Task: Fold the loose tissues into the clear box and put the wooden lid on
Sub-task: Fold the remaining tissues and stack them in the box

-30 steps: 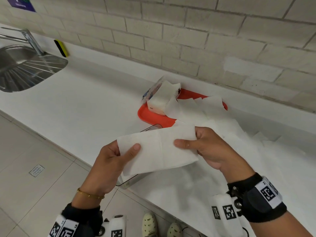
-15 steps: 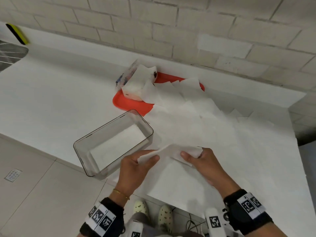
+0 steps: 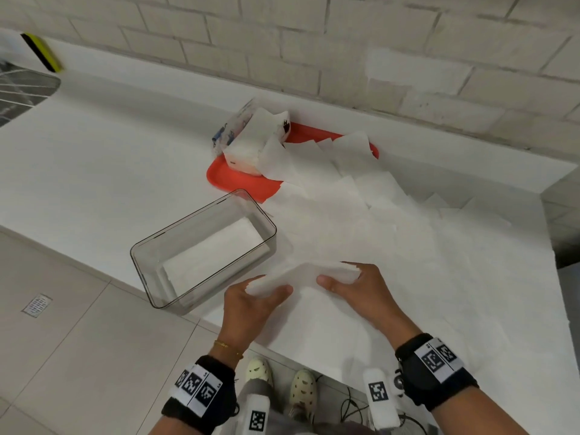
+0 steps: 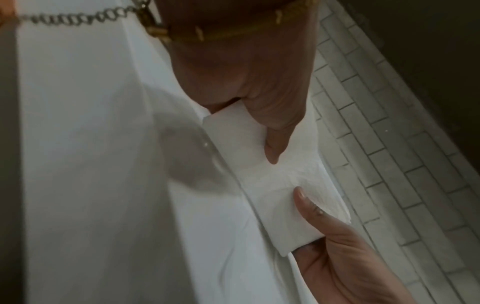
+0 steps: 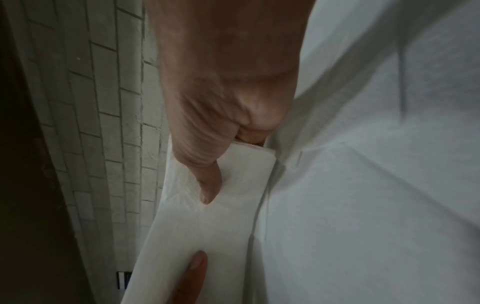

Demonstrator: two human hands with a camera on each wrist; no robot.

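Both hands hold one folded white tissue point(image 3: 303, 276) just above the counter's front edge. My left hand point(image 3: 251, 304) pinches its left end, thumb on top; my right hand point(image 3: 361, 288) pinches the right end. The wrist views show the same folded tissue point(image 4: 283, 185) point(image 5: 207, 222) under each thumb. The clear box point(image 3: 204, 249) stands to the left of the hands at the counter edge, with a folded tissue point(image 3: 213, 259) lying flat on its bottom. Loose tissues point(image 3: 361, 199) lie spread over the counter behind the hands. No wooden lid is in view.
A red tray point(image 3: 238, 180) at the back holds an opened tissue pack point(image 3: 251, 142). A sink drainer point(image 3: 22, 89) and a yellow-and-black sponge point(image 3: 42, 51) are at the far left. A brick wall point(image 3: 345, 42) runs behind. The counter ends at the right.
The tissue, held open and raised a second ago, is now folded narrower and lowered near the counter. The view has shifted, and the clear box now shows uncovered.
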